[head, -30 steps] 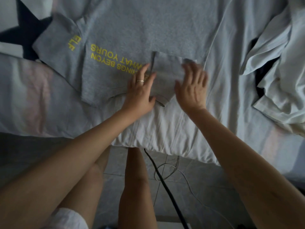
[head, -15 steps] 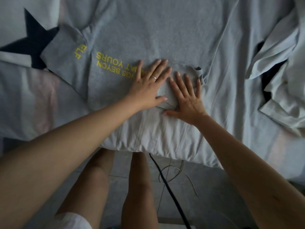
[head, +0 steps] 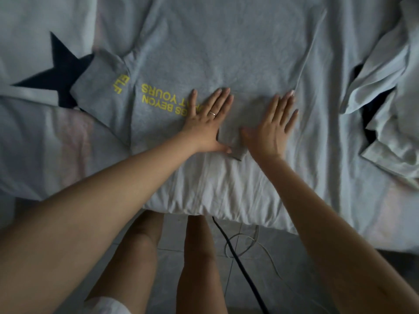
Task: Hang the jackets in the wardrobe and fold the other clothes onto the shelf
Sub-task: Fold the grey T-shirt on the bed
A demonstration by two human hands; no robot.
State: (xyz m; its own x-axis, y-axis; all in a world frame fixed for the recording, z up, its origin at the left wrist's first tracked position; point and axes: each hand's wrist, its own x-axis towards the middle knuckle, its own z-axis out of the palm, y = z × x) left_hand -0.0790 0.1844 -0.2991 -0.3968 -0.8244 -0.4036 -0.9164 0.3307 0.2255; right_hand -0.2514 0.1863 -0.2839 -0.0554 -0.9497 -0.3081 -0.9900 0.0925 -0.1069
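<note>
Spread wider than half a second ago, the left hand (head: 208,125) and right hand (head: 272,128) now sit apart, the right one having slid rightward over the folded-in sleeve (head: 233,134). Far left, a dark star (head: 61,71) marks the bed (head: 226,191) cover. Next to it, the grey T-shirt (head: 226,48) lies flat on the bed, its outer sleeve reaching the star, with yellow lettering (head: 158,96) across the chest. The left hand presses flat on the lettering, fingers straight. The folded-in sleeve shows between the hands. The right hand lies flat, fingers spread, at the shirt's edge. Crumpled pale clothing (head: 385,91) lies far right.
</note>
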